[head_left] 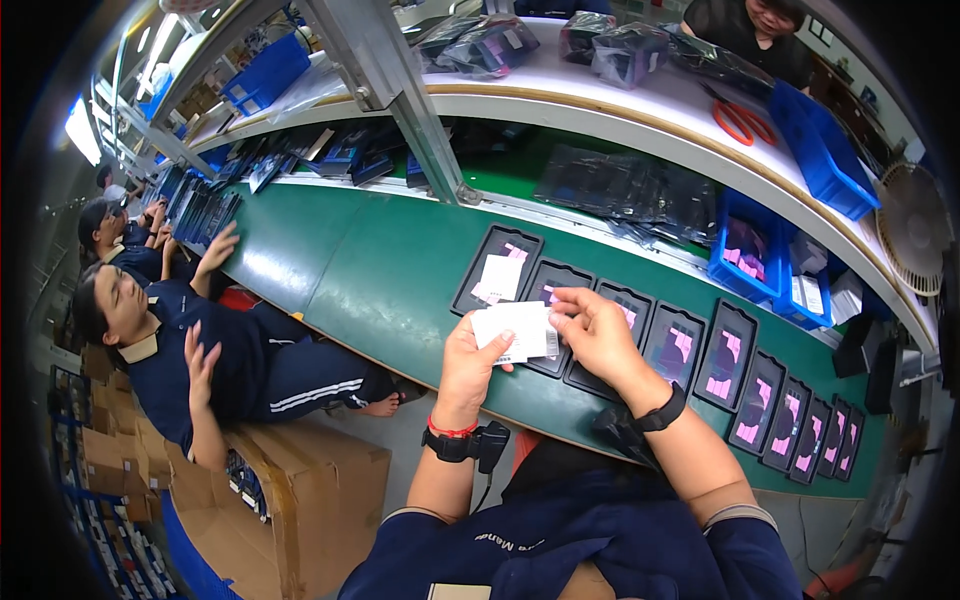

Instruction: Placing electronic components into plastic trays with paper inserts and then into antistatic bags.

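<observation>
A small stack of white printed cards [512,325] is in my left hand [466,362], its thumb pressed on top. My right hand [602,338] pinches the right edge of the same cards with thumb and fingertips. Below them runs a row of black shallow trays [719,357], each holding pink pieces [723,350]. In the leftmost tray [466,297] one white card [499,276] lies over the pink. My hands partly cover the second and third trays.
The trays lie on a green bench [375,250]. Behind it stand blue bins [745,250] and a shelf carrying bagged items [490,48] and orange-handled scissors [742,122]. A co-worker [180,330] sits at left beside a cardboard box [330,500]. At right is a fan [912,228].
</observation>
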Motion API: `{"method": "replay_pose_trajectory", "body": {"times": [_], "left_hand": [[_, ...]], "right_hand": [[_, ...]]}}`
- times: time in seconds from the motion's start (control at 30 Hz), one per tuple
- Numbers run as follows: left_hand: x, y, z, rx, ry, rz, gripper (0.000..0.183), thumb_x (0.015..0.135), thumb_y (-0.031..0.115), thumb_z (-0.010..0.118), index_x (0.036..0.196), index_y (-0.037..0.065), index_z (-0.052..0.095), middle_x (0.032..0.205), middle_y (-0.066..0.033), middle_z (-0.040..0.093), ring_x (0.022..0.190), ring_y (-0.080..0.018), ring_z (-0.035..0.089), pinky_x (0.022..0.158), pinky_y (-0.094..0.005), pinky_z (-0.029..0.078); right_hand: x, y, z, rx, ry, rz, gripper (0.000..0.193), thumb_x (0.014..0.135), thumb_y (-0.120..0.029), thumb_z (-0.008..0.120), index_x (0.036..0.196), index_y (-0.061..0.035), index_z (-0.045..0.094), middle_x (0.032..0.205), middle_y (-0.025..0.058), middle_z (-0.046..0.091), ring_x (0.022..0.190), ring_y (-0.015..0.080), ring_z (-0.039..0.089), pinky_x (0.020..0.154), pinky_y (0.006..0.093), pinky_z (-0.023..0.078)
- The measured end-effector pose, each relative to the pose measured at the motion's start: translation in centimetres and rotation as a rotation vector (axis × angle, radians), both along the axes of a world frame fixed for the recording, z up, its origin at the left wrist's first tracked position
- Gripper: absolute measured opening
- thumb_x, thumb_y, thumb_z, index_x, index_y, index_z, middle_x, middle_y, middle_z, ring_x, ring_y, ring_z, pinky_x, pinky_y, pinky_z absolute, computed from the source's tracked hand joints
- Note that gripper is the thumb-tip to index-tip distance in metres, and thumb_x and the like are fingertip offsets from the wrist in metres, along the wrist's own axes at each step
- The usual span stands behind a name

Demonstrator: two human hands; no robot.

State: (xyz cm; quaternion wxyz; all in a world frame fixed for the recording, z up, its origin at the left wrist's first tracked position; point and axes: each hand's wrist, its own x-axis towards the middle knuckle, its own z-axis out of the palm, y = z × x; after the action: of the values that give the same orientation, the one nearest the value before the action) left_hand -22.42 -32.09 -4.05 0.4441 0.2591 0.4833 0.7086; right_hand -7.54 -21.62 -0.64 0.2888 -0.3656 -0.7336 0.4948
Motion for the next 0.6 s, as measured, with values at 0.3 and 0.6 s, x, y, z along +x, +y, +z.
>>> {"method": "replay_pose_trajectory", "body": {"times": [0.3, 0.6], "left_hand": [[2.7, 1.9, 0.4, -0.003, 0.078, -0.174, 0.019, 0.083, 0.002, 0.063, 0.1, 0.002, 0.054, 0.087, -0.0055, 0.063, 0.07, -0.0079, 0.06, 0.051, -0.0186, 0.047], [4.8, 3.0, 0.7, -0.066, 0.096, -0.176, 0.021, 0.083, 0.003, 0.062, 0.103, 0.002, 0.053, 0.087, -0.0046, 0.063, 0.07, -0.0081, 0.06, 0.05, -0.019, 0.048]], "right_hand": [[4.3, 0.3, -1.6, -0.302, 0.229, -0.037, 0.025, 0.076, 0.003, 0.066, 0.101, 0.0029, 0.06, 0.075, 0.0058, 0.065, 0.065, 0.0079, 0.059, 0.059, 0.0216, 0.048], [7.9, -0.6, 0.0, 0.344, -0.165, -0.209, 0.035, 0.077, -0.008, 0.067, 0.11, 0.0008, 0.057, 0.09, 0.0099, 0.064, 0.068, 0.0107, 0.059, 0.062, 0.0245, 0.047]]}}
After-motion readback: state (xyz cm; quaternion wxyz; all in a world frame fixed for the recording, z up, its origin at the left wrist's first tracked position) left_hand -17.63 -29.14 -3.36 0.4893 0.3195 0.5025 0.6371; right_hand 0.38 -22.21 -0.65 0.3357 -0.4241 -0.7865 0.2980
